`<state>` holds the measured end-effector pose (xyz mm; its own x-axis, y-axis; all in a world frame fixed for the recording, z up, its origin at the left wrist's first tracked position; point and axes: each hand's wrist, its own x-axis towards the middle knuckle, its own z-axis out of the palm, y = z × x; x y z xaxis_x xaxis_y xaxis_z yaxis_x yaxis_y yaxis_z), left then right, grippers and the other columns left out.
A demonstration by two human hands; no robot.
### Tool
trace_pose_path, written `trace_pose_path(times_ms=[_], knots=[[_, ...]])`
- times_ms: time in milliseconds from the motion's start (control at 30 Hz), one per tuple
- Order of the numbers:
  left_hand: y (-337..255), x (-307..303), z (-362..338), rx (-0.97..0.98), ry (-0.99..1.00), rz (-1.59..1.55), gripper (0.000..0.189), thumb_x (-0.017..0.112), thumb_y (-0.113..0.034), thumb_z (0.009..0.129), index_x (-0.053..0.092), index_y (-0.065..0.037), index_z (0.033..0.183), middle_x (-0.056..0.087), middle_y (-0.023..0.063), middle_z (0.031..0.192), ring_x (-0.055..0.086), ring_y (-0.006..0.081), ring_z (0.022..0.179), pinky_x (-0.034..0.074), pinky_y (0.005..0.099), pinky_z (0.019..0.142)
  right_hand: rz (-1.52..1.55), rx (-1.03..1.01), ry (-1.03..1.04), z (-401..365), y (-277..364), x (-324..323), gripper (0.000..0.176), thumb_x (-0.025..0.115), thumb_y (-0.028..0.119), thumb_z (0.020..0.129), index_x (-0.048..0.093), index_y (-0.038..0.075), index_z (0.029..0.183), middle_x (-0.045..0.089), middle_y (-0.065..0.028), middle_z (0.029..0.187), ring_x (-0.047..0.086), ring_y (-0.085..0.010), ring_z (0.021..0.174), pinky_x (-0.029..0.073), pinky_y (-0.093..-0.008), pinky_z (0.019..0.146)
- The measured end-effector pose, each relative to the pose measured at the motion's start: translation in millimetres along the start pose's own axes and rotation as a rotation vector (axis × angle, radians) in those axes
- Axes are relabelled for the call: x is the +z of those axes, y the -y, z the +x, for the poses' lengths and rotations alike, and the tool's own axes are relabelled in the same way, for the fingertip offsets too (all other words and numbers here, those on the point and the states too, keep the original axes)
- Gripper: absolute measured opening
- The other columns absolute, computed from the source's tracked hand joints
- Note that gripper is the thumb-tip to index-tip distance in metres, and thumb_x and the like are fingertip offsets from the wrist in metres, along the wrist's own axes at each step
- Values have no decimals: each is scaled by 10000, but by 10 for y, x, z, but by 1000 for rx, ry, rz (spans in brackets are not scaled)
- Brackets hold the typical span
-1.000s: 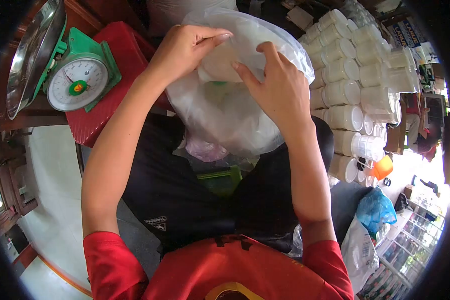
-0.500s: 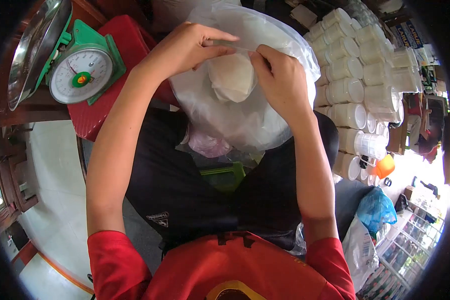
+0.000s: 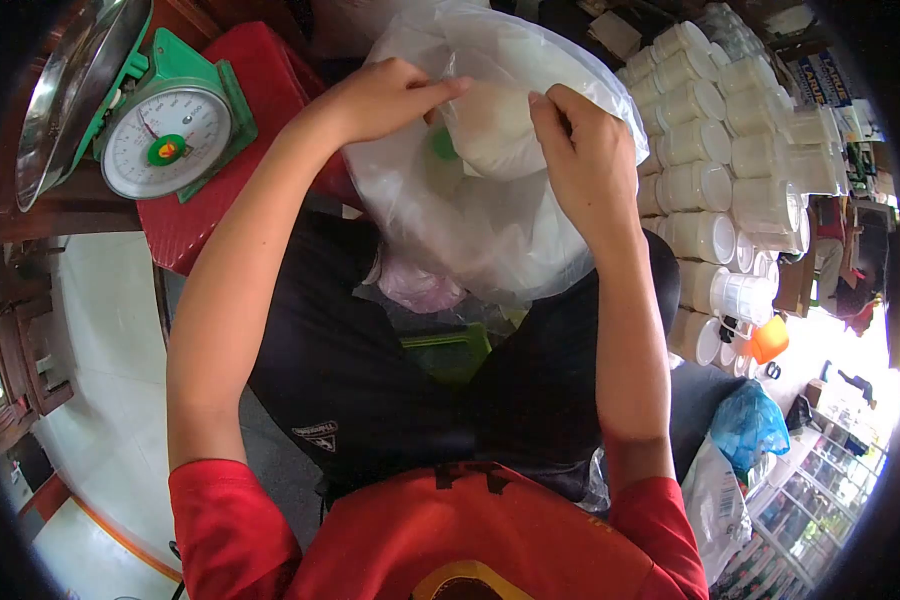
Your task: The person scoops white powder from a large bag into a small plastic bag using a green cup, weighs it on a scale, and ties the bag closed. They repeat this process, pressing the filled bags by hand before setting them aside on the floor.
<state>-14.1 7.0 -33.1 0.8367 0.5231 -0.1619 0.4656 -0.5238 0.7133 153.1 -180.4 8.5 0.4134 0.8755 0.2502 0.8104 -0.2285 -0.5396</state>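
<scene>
Between my two hands hangs a small clear plastic bag (image 3: 498, 140) with something whitish in its rounded bottom. My left hand (image 3: 390, 103) is closed, thumb and forefinger pinching the bag's upper left edge. On the other side, my right hand (image 3: 592, 165) is closed too, its thumb and forefinger at the upper right edge. Below and around the small bag spreads a large translucent plastic bag (image 3: 515, 245), standing wide in front of my knees. A green spot shows through the plastic beside the small bag; what it belongs to is hidden.
A green dial scale (image 3: 167, 145) with a metal pan (image 3: 82, 95) stands at the left by a red plastic stool (image 3: 255, 75). Stacks of white-filled plastic tubs (image 3: 700, 185) rise on the right. A pink bag (image 3: 420, 288) lies below the large bag.
My hands have moved a little apart, the right one outward. The small bag has shifted right and up, and the green spot now shows beside it.
</scene>
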Motion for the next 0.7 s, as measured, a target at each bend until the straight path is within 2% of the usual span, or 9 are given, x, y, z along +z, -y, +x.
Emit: trace_pose_path(times_ms=[33,167,233,400,467,567,633,667,700], knots=[[-13,-11,19,-35,101,-94,534,616,-561,997,658,-35,913,568,-8,709,494,78,615,406,281,553,8,-2,-13,4,-14,11,295,582,283,989,677,30,871,673,-234,779,653,-458,755,505,-519,688],[-30,10,6,-101,117,-263,471,597,-507,1024,646,-61,879,530,-50,716,465,60,620,374,263,538,69,73,6,29,-184,26,298,587,291,980,684,29,877,681,-232,797,656,-461,780,509,-523,708],[-74,63,-3,17,-19,-210,423,583,-455,1045,626,-80,853,481,-79,714,425,34,614,335,236,524,54,-13,-13,-5,-161,112,315,595,312,970,689,29,868,690,-226,812,661,-459,801,514,-524,728],[-47,-48,-36,22,-1,-406,371,598,-417,1044,643,-90,876,471,-84,719,401,14,608,320,209,526,110,40,5,51,-128,88,329,586,322,968,695,31,861,694,-218,810,667,-449,799,518,-511,739],[-35,-88,-46,1,-57,-418,343,615,-397,1037,673,-86,905,474,-87,712,404,17,604,329,212,533,172,161,-12,19,-67,86,324,582,311,967,694,25,864,689,-219,801,672,-440,791,515,-498,732],[-23,-57,-49,74,-125,-281,343,617,-384,1038,680,-78,898,497,-84,712,429,25,609,346,216,542,187,71,-27,14,-70,113,319,588,295,972,679,9,863,671,-219,768,640,-429,724,501,-469,695],[-41,-50,-74,72,-139,-384,351,643,-394,1016,681,-73,878,526,-73,717,457,39,617,360,221,549,232,82,-21,25,-27,28,322,592,274,984,659,-18,866,647,-214,742,589,-386,654,478,-441,667],[-117,-85,-138,90,-153,-453,340,649,-391,1009,686,-79,880,527,-73,715,458,41,617,356,224,549,314,87,-14,14,55,-46,324,593,258,992,635,-39,869,604,-200,725,533,-308,639,460,-406,667],[-200,-166,-199,121,-175,-515,328,655,-387,1002,691,-84,881,527,-74,712,460,44,617,352,227,548,332,56,-55,19,127,-105,345,586,253,1009,611,-43,832,562,-120,695,502,-187,661,432,-351,658]])
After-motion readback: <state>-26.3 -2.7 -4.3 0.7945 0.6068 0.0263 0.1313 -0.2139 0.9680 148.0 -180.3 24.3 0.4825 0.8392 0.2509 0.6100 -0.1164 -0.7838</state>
